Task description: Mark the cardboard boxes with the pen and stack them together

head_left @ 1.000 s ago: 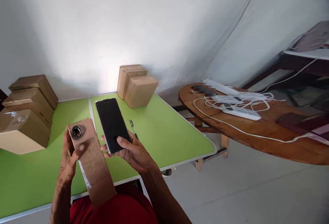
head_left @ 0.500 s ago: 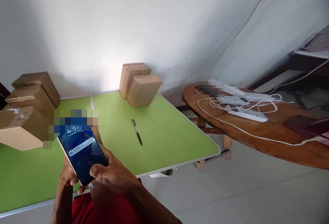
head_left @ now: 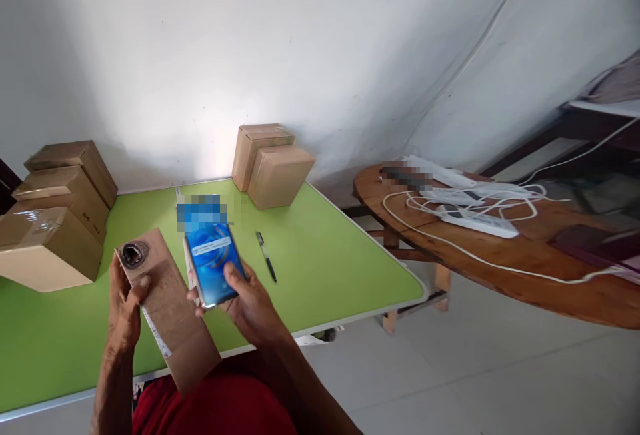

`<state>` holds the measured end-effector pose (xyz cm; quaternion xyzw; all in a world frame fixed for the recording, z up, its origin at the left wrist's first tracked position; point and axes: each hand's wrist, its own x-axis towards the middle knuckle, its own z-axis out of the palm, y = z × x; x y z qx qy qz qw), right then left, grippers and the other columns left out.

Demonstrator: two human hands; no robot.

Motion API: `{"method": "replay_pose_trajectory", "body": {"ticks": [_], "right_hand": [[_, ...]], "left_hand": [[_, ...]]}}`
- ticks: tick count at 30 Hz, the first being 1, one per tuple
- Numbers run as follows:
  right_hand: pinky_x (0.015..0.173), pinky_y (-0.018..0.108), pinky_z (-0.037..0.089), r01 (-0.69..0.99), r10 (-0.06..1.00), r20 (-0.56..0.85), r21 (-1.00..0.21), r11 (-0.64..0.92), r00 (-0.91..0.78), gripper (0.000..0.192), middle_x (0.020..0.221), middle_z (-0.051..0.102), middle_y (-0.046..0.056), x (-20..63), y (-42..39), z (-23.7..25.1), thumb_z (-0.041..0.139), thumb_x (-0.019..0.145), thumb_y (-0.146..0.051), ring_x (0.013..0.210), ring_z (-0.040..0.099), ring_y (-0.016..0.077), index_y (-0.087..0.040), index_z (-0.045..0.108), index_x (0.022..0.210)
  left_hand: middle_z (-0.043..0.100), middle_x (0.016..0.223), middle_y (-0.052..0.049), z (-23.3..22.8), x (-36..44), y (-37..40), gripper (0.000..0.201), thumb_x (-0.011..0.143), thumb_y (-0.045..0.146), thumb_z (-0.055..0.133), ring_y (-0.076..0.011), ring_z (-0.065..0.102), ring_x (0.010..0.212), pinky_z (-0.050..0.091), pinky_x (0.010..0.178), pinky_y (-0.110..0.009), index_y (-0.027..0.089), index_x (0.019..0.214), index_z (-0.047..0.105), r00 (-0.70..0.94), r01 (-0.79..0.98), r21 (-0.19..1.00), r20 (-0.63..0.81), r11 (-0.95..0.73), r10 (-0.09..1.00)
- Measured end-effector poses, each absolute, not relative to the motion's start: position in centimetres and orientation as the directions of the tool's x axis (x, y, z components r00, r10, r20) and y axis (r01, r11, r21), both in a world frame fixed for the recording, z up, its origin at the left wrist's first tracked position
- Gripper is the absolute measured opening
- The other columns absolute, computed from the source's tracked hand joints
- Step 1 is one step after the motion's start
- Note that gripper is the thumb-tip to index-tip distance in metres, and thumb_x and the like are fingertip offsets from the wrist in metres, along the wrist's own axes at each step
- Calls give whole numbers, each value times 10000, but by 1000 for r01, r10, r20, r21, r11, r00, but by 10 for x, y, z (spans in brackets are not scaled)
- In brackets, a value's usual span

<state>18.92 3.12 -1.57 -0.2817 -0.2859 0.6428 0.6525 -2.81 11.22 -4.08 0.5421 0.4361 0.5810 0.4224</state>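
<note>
My left hand [head_left: 126, 308] grips the left side of a long brown cardboard box [head_left: 173, 302], thumb pressed on its upper face. The box is tilted, with a dark, scribbled round hole near its far end and a white label along its left edge. In my right hand [head_left: 253, 305] is a smartphone [head_left: 215, 268], its screen lit blue with a notification bar; the thumb lies on the glass. The phone is held just right of the box, above the green table [head_left: 340, 268]. On that table, to the right of the phone, lies a black-and-clear pen [head_left: 267, 256].
Several cardboard boxes [head_left: 50, 242] are grouped at the table's left. Two more cartons [head_left: 280, 175] lean near the white wall at the back. To the right, a brown wooden table [head_left: 565, 288] carries white power strips [head_left: 477, 222] and tangled white cables.
My right hand has carried the phone to the right and it now holds it alone. The cardboard box, mostly hidden under the phone before, now shows in my left hand.
</note>
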Motion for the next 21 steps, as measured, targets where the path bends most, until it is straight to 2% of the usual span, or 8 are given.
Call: {"method": "replay_pose_trajectory", "body": {"ticks": [2,4,6,9,13,16,18,21], "right_hand": [[624,347,664,-587,979,-54,-806,74,198,652,958,834,52,210,46,-35,927,818,-726,739,817,249,-225,718,1179],[616,347,657,-490,932,-121,-869,67,342,726,916,824,50,230,62,-58,967,696,-757,700,799,243,-199,738,1100],[604,354,645,-389,875,-197,-921,-11,443,792,859,809,54,245,76,-81,958,590,-804,663,775,240,-183,748,1035],[590,360,624,-280,824,-243,-954,-108,512,800,793,779,62,258,86,-108,896,538,-841,645,731,233,-185,739,968],[586,363,594,-155,813,-233,-972,-177,534,704,763,733,48,267,84,-128,797,583,-829,642,666,220,-209,694,898],[578,361,537,3,809,-204,-969,-247,551,590,712,683,33,274,79,-136,723,659,-789,616,621,227,-230,658,838],[631,369,520,129,808,-169,-949,-289,565,479,721,689,52,279,76,-138,711,716,-706,664,636,256,-239,647,801],[793,408,536,275,811,-115,-905,-323,573,337,884,768,136,282,72,-137,705,799,-544,862,710,327,-214,706,868]], "left_hand": [[676,1492,-139,-39,-30,113,912,734,630,885,-404,630,1394,608,1012,-447,263,1521,608,-92,-66,979,187,-193,978],[657,1523,-149,-40,-32,113,971,695,639,894,-418,604,1420,601,1009,-450,256,1533,589,-122,-96,985,134,-146,983],[645,1542,-153,-42,-33,113,971,685,647,892,-423,598,1422,600,1001,-454,256,1521,592,-128,-113,987,103,-118,986],[654,1534,-141,-44,-31,113,961,675,651,897,-409,603,1410,595,989,-436,264,1506,610,-133,-133,987,76,-93,988],[682,1481,-138,-45,-28,109,1013,673,636,911,-388,634,1359,602,960,-424,270,1563,593,-132,-181,982,39,-63,990],[702,1412,-139,-44,-29,105,978,663,628,928,-363,679,1260,614,909,-415,255,1516,629,-168,-212,977,-6,-30,986],[730,1327,-122,-44,-32,102,959,630,633,955,-328,715,1143,620,858,-397,249,1458,660,-207,-269,963,-53,-5,977],[764,1086,-76,-46,-38,96,866,613,673,968,-280,744,944,624,798,-388,222,1311,721,-237,-392,919,-141,38,961]]}}
